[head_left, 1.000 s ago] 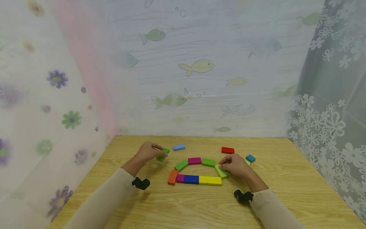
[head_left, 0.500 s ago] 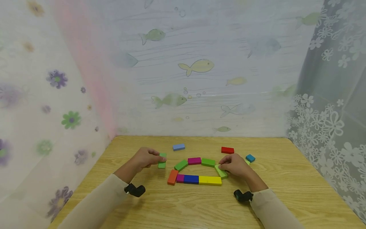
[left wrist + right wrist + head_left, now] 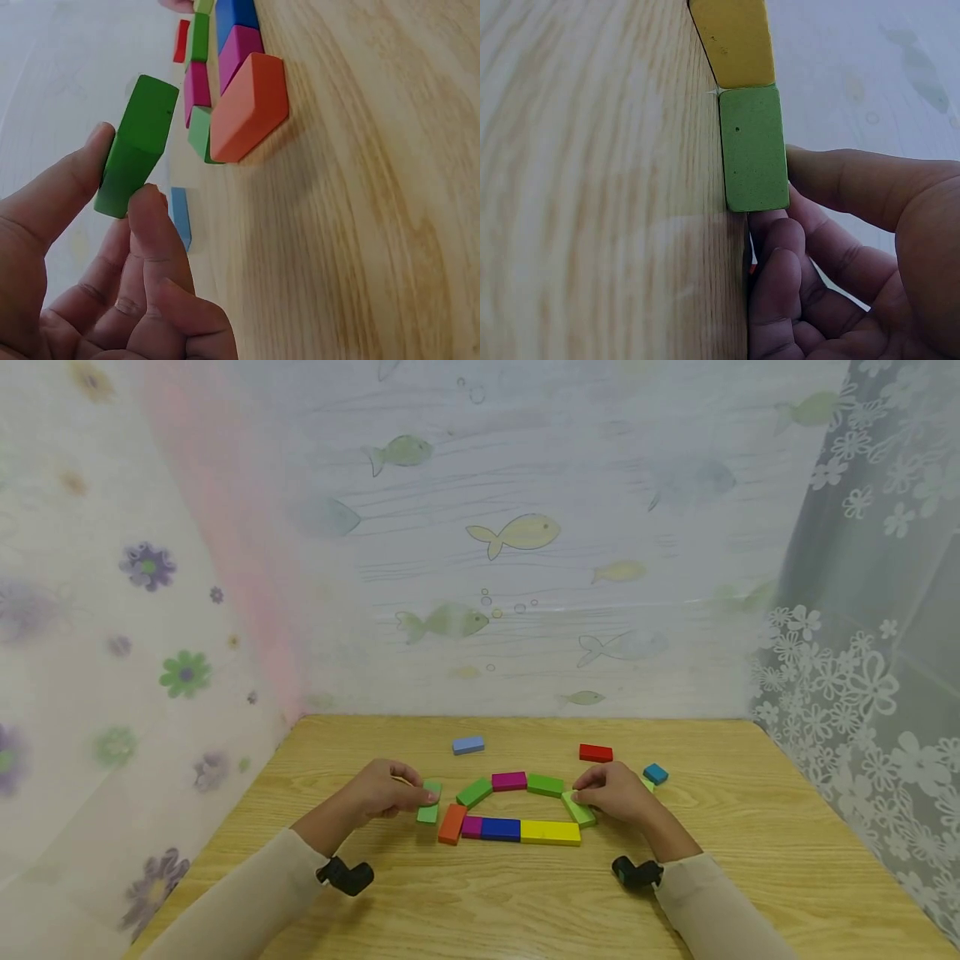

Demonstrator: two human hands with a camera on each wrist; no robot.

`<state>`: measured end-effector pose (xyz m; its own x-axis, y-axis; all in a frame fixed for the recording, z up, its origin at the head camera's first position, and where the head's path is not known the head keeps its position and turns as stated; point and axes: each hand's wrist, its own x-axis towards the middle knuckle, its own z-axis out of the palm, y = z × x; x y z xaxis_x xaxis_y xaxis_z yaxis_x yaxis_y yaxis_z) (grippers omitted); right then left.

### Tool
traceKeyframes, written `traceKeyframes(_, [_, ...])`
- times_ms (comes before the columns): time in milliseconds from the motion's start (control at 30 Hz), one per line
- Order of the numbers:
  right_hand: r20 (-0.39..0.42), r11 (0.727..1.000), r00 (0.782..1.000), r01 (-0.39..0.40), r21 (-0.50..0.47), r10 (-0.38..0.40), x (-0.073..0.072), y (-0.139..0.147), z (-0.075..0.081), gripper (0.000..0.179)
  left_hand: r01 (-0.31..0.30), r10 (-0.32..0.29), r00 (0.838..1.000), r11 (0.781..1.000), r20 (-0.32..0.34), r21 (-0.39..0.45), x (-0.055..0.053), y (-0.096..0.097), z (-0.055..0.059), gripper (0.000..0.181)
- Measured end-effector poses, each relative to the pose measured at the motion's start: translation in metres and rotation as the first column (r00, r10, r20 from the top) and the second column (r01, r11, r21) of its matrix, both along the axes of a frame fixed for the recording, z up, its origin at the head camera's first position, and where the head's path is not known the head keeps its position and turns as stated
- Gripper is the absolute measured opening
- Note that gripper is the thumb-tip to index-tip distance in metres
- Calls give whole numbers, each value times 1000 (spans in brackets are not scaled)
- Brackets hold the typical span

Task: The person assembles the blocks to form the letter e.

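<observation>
Between thumb and fingers, my left hand (image 3: 386, 791) pinches a green block (image 3: 139, 142), held apart from the others, left of the orange block (image 3: 452, 824). My right hand (image 3: 618, 793) holds a light green block (image 3: 578, 808) on the table, with the thumb on its upper face and curled fingers at its side. That block meets the right end of the yellow block (image 3: 551, 832). A blue block (image 3: 501, 829) and a small magenta block (image 3: 472, 827) continue the straight row. Behind it curve a green block (image 3: 474, 792), a magenta block (image 3: 509, 781) and another green block (image 3: 545, 785).
A light blue block (image 3: 468, 745) and a red block (image 3: 596, 752) lie farther back on the wooden table (image 3: 480, 902). A small blue block (image 3: 656, 773) lies right of my right hand. Patterned curtains (image 3: 517, 610) hang around the table.
My left hand has moved toward me with its green block, which has turned so that its broad face shows. My right hand has stayed on the light green block.
</observation>
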<state>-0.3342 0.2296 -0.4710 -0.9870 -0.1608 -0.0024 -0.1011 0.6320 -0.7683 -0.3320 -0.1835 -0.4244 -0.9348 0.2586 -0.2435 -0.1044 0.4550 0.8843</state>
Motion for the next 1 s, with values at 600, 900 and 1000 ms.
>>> traceKeyframes(600, [5, 1000, 1000, 0, -3, 0, 0, 0, 0, 16, 158, -151, 984, 984, 97, -77, 22, -2, -11, 26])
traceKeyframes(900, [-1, 1000, 1000, -4, 3, 4, 1, 1, 0, 15, 222, -207, 970, 968, 128, -118, 31, 2, -14, 26])
traceKeyframes(1000, [2, 1000, 1000, -1, 4, 1, 1, 1, 0, 15, 230, -214, 968, 965, 130, -128, 32, 4, -16, 25])
